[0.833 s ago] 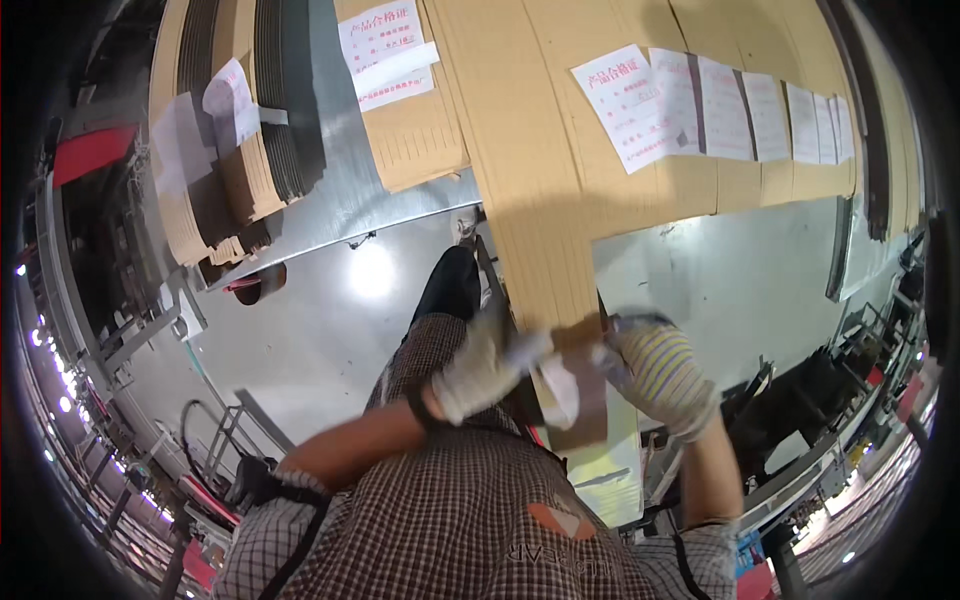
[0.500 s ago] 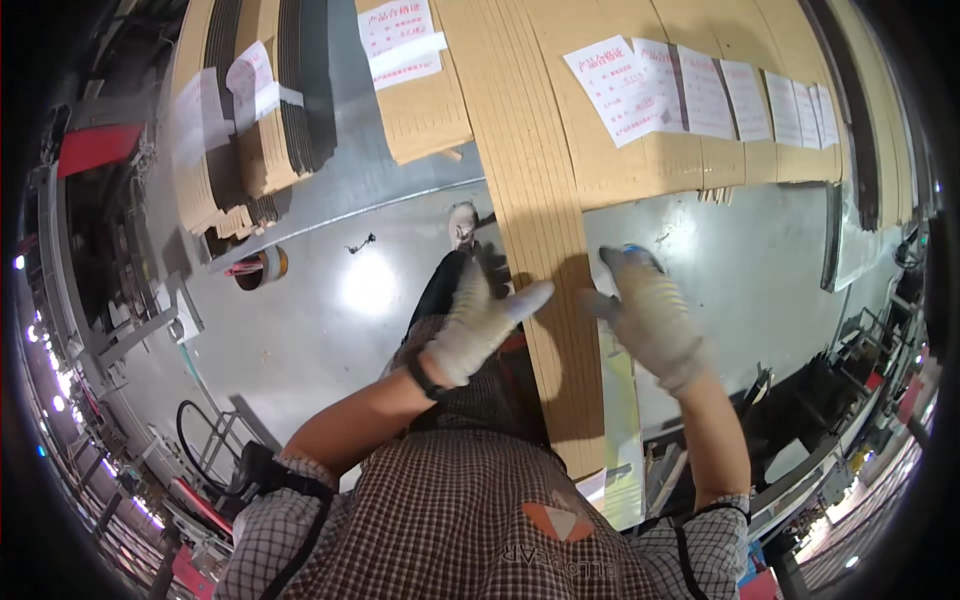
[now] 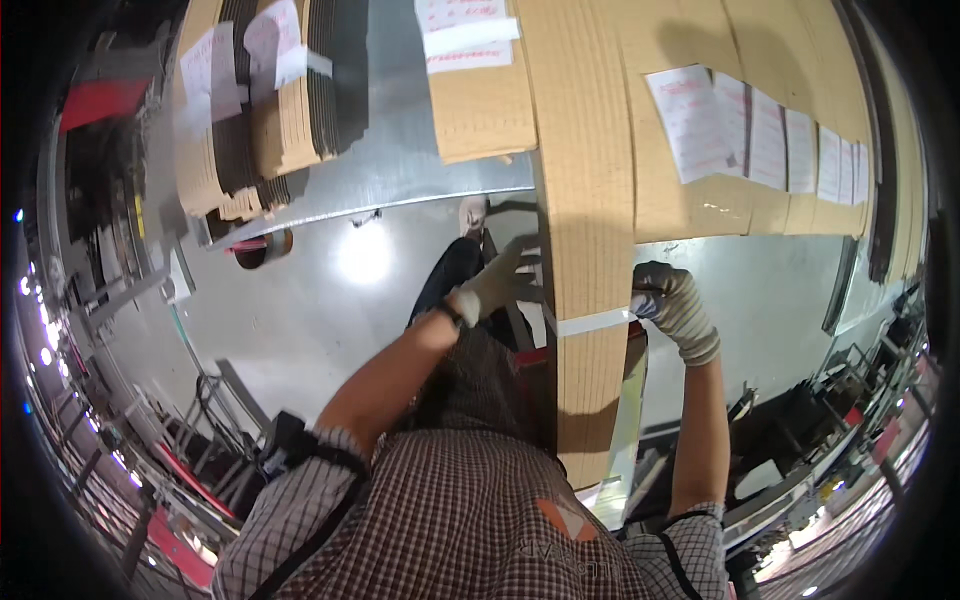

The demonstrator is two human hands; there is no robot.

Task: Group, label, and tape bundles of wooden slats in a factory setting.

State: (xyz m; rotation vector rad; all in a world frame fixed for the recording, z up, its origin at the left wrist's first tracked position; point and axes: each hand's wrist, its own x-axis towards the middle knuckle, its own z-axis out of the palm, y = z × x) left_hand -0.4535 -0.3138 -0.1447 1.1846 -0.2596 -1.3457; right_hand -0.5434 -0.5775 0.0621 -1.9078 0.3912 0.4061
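A long bundle of tan cardboard strips (image 3: 585, 220) runs from the far side toward my body. Across its top lies a white band of tape (image 3: 595, 322). At the bundle's left side is my left hand (image 3: 498, 283), in a pale glove, its fingers stretched and spread toward the side face; shadow hides whether the fingertips touch. On the right side my gloved right hand (image 3: 677, 305) is closed, with dark fingertips curled. In it is a bluish-white thing (image 3: 645, 304), apparently a roll of tape, mostly covered by the fingers, where the band's right end meets it.
More cardboard stacks (image 3: 690, 215) with white paper labels (image 3: 690, 120) lie on the far grey metal table (image 3: 400, 205). Other labelled stacks (image 3: 270, 130) stand at far left. Beneath the near bundle is a yellowish-green support (image 3: 628, 430). A round container (image 3: 262, 250) sits on the floor.
A white tape band now lies across the bundle. My left hand has moved to its left side, my right hand has closed beside its right edge. The view has shifted.
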